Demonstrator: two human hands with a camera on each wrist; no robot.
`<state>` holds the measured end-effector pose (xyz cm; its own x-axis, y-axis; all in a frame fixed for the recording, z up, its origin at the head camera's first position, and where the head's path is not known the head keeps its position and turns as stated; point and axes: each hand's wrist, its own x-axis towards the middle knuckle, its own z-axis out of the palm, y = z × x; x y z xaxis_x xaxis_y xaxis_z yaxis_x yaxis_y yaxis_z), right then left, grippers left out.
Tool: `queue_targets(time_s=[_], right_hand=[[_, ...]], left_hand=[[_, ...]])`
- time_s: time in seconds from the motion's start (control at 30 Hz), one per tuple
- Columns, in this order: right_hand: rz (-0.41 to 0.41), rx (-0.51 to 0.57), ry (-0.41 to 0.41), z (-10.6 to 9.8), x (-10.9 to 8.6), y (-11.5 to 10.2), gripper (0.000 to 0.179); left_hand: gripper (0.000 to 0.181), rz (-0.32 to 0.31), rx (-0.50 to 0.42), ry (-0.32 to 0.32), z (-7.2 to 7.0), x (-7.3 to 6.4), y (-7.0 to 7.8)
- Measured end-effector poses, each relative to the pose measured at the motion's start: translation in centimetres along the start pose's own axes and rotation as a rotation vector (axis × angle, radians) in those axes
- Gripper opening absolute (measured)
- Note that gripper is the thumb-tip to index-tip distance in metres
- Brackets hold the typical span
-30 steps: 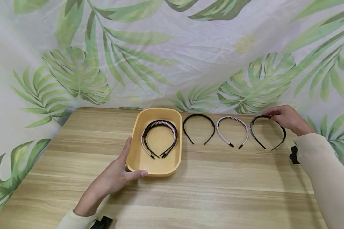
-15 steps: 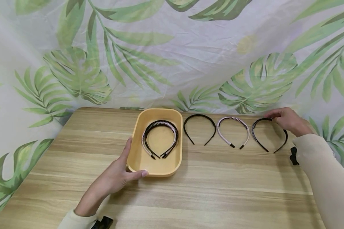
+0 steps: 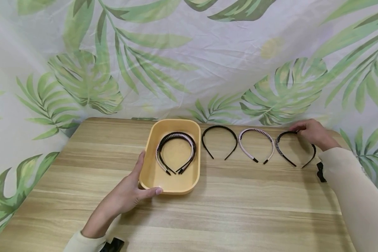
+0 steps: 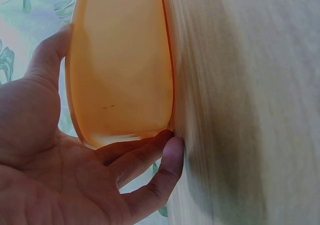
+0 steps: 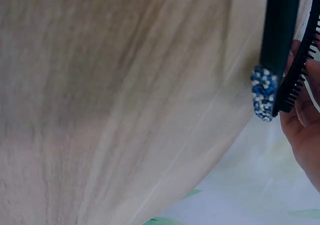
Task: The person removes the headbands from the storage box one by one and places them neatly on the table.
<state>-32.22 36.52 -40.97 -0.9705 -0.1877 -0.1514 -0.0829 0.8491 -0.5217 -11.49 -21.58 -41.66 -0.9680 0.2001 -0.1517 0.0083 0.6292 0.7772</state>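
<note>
My left hand (image 3: 126, 194) grips the near left corner of a yellow plastic bin (image 3: 193, 175), thumb over the rim. In the left wrist view, the fingers curl along the wall of the bin (image 4: 120, 60). Inside lie several stacked headbands (image 3: 176, 136), black and pale pink. At the far right of the row, my right hand (image 3: 313, 132) pinches the top of a black headband (image 3: 284, 157) with a beaded patch on its left side. The right wrist view shows that headband's blue and white beads (image 5: 264, 94) and comb teeth close up; some fingers are hidden behind it.
Between bin and right hand, a plain black headband (image 3: 218, 126) and a pale pink headband (image 3: 273, 143) with dark tips lie flat on the wooden table (image 3: 233, 210). A leaf-print cloth (image 3: 182, 63) hangs right behind the table's back edge.
The beaded headband has shifted slightly toward me and to the right, with my right hand at its top. My left hand and the bin stay in place.
</note>
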Motion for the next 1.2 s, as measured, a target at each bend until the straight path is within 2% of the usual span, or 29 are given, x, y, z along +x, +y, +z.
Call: queue_targets(time_s=[0.23, 0.5, 0.73, 1.2], right_hand=[[-0.029, -0.049, 0.04, 0.22, 0.18, 0.1, 0.042], [-0.015, -0.058, 0.06, 0.38, 0.23, 0.19, 0.04], [-0.056, -0.082, 0.096, 0.72, 0.13, 0.2, 0.039], [-0.062, -0.09, 0.083, 0.75, -0.68, -0.51, 0.033]], left_hand=[[0.131, -0.001, 0.004, -0.003, -0.03, 0.06, 0.01], [0.132, -0.01, 0.001, -0.011, -0.12, 0.13, 0.22], [0.132, -0.014, 0.013, -0.011, -0.18, 0.17, 0.32], [0.132, -0.022, 0.009, -0.013, -0.21, 0.01, 0.32]])
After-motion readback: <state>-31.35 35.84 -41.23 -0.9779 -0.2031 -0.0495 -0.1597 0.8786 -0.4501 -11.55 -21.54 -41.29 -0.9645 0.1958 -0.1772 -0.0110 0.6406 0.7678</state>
